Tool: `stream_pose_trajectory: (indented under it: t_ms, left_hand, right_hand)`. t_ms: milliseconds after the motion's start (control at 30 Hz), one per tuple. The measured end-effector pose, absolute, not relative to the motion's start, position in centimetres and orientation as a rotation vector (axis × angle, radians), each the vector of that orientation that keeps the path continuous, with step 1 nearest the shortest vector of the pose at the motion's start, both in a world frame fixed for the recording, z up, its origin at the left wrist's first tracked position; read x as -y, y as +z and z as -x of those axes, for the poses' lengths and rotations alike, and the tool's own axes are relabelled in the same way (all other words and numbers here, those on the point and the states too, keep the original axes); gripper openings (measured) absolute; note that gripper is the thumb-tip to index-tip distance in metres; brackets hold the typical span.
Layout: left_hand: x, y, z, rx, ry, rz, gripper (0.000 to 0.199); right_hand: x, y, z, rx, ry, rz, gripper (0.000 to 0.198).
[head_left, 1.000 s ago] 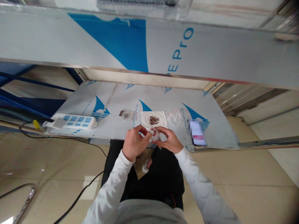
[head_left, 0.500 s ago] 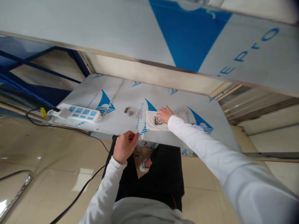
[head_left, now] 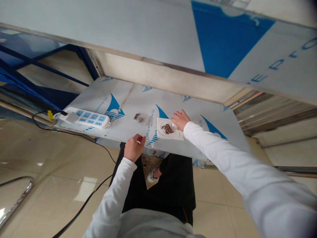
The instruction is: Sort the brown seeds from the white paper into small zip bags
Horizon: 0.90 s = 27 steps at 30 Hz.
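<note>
A white, roughly square tray [head_left: 160, 134] lies near the front of the work surface. Small brown, slender pieces [head_left: 167, 129] are heaped in its round hollow. My right hand [head_left: 181, 120] is over the tray's right side, fingers bent and spread, tips beside the pieces; its thumb is partly hidden. My left hand [head_left: 134, 147] hovers at the surface's front edge, left of the tray. Its thumb and fingers are pinched together, and whatever is between them is too small to name. A small clear bag [head_left: 143, 119] with brown and grey items lies left of the tray.
A white power strip [head_left: 92, 119] with blue sockets sits on the left of the film-covered surface [head_left: 138, 99], a plug and black cable at its end. A raised panel [head_left: 123, 36] runs across above the back. A bent metal tube [head_left: 26, 193] stands at lower left.
My right hand has shifted slightly right across the tray, uncovering more of the brown pieces. My left hand has stayed near the front edge, still pinched. The camera view has turned slightly.
</note>
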<state>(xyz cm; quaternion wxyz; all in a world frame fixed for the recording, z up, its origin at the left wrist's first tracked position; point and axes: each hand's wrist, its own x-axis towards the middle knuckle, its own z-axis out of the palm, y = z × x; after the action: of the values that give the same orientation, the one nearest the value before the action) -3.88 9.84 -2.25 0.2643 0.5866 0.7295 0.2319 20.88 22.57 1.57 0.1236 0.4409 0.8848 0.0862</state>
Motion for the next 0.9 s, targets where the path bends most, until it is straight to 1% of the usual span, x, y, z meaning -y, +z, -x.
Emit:
stream_pose_trajectory:
  t_ms: [100,200,333,433,467,500,567,633,700,733,767,800,833,867,900]
  left_hand:
    - [-13.2,-3.8,3.8,-2.002,0.705,-1.637,0.022]
    - [-17.0,-4.9,3.5,-2.047,0.697,-1.660,0.026]
    - [-20.4,-5.9,2.7,-2.082,0.594,-1.702,0.035]
    - [-21.3,-6.3,2.0,-2.087,0.502,-1.735,0.035]
    - [-21.5,-6.3,1.9,-2.089,0.480,-1.742,0.033]
    - [-21.6,-6.2,1.8,-2.093,0.462,-1.744,0.031]
    - [-21.8,-5.8,1.8,-2.113,0.437,-1.732,0.025]
    - [-21.9,-4.9,2.1,-2.155,0.434,-1.697,0.022]
    - [-21.5,-3.5,2.3,-2.215,0.469,-1.653,0.023]
    - [-20.9,-2.6,2.4,-2.243,0.501,-1.635,0.025]
    - [-20.1,-1.8,2.3,-2.266,0.542,-1.627,0.027]
    - [-19.0,-0.8,2.0,-2.272,0.597,-1.625,0.030]
    - [-17.6,0.0,1.5,-2.259,0.647,-1.638,0.032]
    - [-16.0,0.8,0.8,-2.223,0.723,-1.652,0.032]
    - [-14.2,1.5,0.0,-2.121,0.897,-1.618,0.031]
  right_hand:
    - [-22.7,1.9,-25.1,-2.518,0.182,-1.681,0.040]
    - [-22.1,1.0,-29.3,-2.354,0.110,-2.105,0.051]
    - [-20.1,-1.5,-32.0,-2.229,0.064,-2.321,0.066]
    - [-19.0,-3.1,-32.4,-2.226,0.009,-2.420,0.082]
    - [-18.7,-3.4,-32.6,-2.263,-0.001,-2.488,0.084]
    - [-18.5,-3.6,-33.0,-2.310,0.000,-2.580,0.083]
    - [-17.8,-3.5,-34.1,-2.382,0.038,-2.802,0.074]
    - [-16.4,-3.1,-35.3,-2.374,0.136,-3.051,0.065]
    - [-14.2,-2.4,-35.5,-2.301,0.240,-3.290,0.060]
    - [-12.7,-2.0,-35.1,-2.274,0.242,-3.407,0.057]
    - [-11.2,-1.6,-34.1,-2.259,0.179,-3.507,0.052]
    - [-9.7,-1.2,-32.6,-2.279,0.019,-3.562,0.048]
    - [-8.2,-0.8,-30.7,-2.346,-0.281,-3.548,0.042]
    - [-7.0,-0.3,-28.5,-2.397,-0.656,-3.492,0.037]
    - [-6.0,0.2,-26.0,-2.445,-1.062,-3.356,0.035]
